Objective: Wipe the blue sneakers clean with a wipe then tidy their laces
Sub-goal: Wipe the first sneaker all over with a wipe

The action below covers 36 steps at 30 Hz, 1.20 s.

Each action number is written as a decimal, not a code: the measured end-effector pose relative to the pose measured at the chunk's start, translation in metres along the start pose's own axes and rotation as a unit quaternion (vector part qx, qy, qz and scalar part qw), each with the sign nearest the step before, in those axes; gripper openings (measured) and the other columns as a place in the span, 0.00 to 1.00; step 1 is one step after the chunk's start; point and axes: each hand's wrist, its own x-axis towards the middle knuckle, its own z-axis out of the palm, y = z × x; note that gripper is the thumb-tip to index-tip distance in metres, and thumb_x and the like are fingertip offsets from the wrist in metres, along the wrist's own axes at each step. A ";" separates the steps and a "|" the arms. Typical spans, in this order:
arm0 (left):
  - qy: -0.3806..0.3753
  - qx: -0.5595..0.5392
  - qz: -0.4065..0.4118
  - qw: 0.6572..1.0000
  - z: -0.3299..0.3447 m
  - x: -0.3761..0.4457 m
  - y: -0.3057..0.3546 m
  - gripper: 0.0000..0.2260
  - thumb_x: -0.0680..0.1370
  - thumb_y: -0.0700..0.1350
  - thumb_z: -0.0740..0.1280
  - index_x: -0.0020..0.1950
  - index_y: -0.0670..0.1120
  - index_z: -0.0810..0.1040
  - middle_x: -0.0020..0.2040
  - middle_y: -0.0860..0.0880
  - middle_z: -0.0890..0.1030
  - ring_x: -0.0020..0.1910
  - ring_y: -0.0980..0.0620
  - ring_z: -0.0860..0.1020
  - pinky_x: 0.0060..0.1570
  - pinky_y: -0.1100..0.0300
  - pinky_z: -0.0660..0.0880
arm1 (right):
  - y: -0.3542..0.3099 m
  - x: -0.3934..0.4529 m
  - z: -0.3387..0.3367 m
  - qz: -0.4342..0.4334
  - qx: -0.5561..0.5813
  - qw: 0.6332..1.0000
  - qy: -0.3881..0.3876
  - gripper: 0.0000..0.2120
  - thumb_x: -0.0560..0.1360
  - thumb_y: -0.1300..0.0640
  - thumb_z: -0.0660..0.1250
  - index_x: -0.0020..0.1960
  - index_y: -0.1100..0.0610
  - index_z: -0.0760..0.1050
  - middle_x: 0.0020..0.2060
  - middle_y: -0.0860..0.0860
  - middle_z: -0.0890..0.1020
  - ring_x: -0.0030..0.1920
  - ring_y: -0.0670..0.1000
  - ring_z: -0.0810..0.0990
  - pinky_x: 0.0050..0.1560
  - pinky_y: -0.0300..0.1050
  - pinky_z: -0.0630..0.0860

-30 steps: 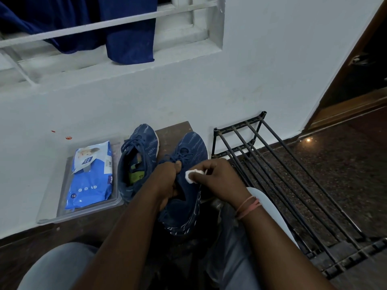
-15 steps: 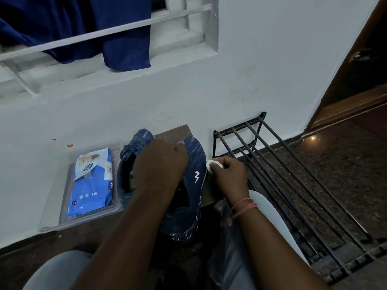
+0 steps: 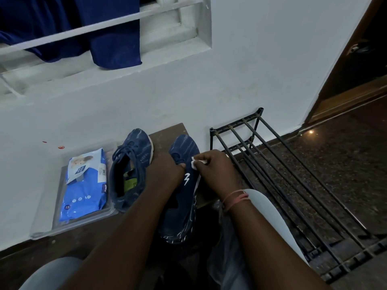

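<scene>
Left of centre, a blue wipes pack (image 3: 84,185) lies in a clear tray (image 3: 41,229). Just right of it, one blue sneaker (image 3: 134,162) stands on the brown board (image 3: 165,132), laces loose. At centre frame, the left hand (image 3: 163,174) grips the second sneaker (image 3: 184,197) from above, fingers curled over its top. The right hand (image 3: 215,170) pinches a white wipe (image 3: 195,163) against that sneaker's upper side, fingertips pressed together. A black metal rack (image 3: 272,174) occupies the right of the frame.
</scene>
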 end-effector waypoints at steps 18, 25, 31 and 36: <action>-0.011 -0.061 -0.011 0.998 -0.001 -0.005 -0.009 0.12 0.82 0.47 0.61 0.53 0.41 0.80 0.55 0.40 0.82 0.52 0.40 0.79 0.47 0.56 0.68 | -0.005 -0.009 0.026 -0.041 -0.077 0.996 0.020 0.05 0.74 0.53 0.72 0.46 0.51 0.85 0.42 0.48 0.86 0.45 0.52 0.82 0.51 0.52 0.79; 0.001 -0.055 -0.011 0.998 0.003 -0.006 -0.008 0.13 0.83 0.49 0.61 0.57 0.41 0.80 0.58 0.40 0.81 0.55 0.39 0.79 0.48 0.55 0.68 | 0.000 -0.004 0.022 0.000 -0.177 0.981 0.080 0.06 0.76 0.49 0.69 0.48 0.47 0.85 0.46 0.46 0.85 0.53 0.52 0.78 0.60 0.52 0.70; 0.000 -0.049 -0.006 0.999 0.003 -0.005 -0.012 0.14 0.83 0.49 0.61 0.60 0.42 0.80 0.60 0.39 0.82 0.58 0.39 0.80 0.51 0.55 0.70 | -0.002 -0.009 0.017 -0.033 -0.173 0.983 0.039 0.06 0.75 0.47 0.70 0.46 0.46 0.85 0.43 0.45 0.85 0.51 0.50 0.78 0.58 0.53 0.70; 0.015 -0.022 -0.008 1.000 0.006 -0.009 -0.006 0.12 0.82 0.48 0.61 0.57 0.42 0.78 0.60 0.39 0.80 0.57 0.38 0.80 0.53 0.52 0.73 | -0.005 -0.013 0.015 -0.063 -0.097 0.993 -0.026 0.05 0.75 0.53 0.73 0.44 0.52 0.86 0.39 0.46 0.85 0.40 0.45 0.82 0.46 0.42 0.79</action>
